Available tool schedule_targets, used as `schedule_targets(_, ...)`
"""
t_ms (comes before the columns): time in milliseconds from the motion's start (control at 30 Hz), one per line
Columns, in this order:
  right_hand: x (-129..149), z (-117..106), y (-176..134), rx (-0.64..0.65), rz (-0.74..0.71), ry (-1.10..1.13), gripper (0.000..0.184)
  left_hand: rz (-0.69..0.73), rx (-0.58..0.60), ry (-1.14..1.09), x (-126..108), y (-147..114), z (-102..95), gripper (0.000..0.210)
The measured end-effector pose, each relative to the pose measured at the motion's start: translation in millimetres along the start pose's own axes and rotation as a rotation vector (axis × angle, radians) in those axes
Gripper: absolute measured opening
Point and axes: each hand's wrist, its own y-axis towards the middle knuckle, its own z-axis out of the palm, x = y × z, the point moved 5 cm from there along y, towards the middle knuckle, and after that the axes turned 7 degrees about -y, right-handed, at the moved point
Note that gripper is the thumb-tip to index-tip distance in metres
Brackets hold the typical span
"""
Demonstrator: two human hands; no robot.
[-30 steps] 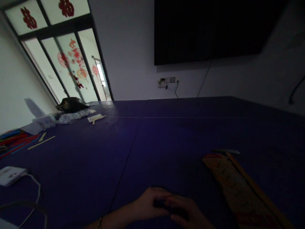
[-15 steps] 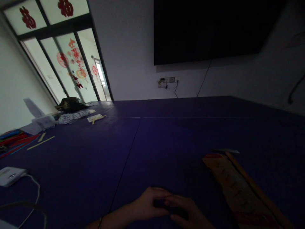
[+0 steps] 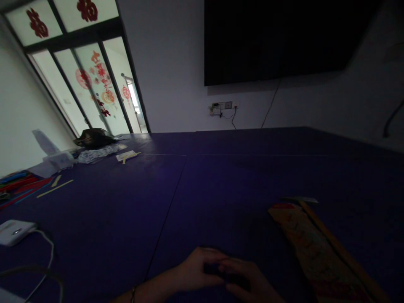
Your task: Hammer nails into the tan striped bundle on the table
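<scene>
Here at the near side of the purple bench [image 3: 221,181], the left hand [image 3: 192,271] and the right hand [image 3: 252,282] are held together, fingertips meeting. The fingers of both are loosely curled, thumbs set well away from them, and only dark purple and shadow can be seen in the gaps; no hold on anything can be made out.

To the right, near the right hand but apart from it, the yellow-and-red packet [image 3: 311,248] is laid flat on the bench. Its contents are hidden, and its near end is cut off by the bottom edge. Its right side is bordered by an orange strip [image 3: 339,248], and at its far end a thin pale piece [image 3: 304,199] is seen, too dim to be named.

Over to the far left, a pale translucent box [image 3: 59,160] is spotted, its contents too blurred to be told. Near it a black bag [image 3: 93,138] is set behind a crumpled patterned sheet [image 3: 97,153]; what is inside stays concealed.

Red and blue strips [image 3: 27,187] are cropped by the left edge, as is a white device [image 3: 15,231] with its cable [image 3: 51,252]. The right forearm is lost below the view.
</scene>
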Motion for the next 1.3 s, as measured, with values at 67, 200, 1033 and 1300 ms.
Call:
schedule_targets(67,-1.2,-0.3,-0.6,-0.006,0.006,-0.005,0.035,-0.002,0.009,-0.009,-0.3,-0.1,0.0,0.032)
schedule_targets(200,-3.5,0.0,-2.2,-0.008,0.016,-0.025,0.036,0.016,0.005,-0.017,-0.3,-0.2,0.3,0.029)
schedule_targets(1033,-3.1,0.0,-2.6,-0.006,0.042,-0.029,0.036,0.03,-0.019,-0.014,-0.5,-0.3,-0.6,0.026)
schedule_targets(1300,-3.6,0.0,-1.6,0.001,0.017,-0.01,0.037,0.024,-0.007,-0.018,-0.2,0.5,0.7,0.031)
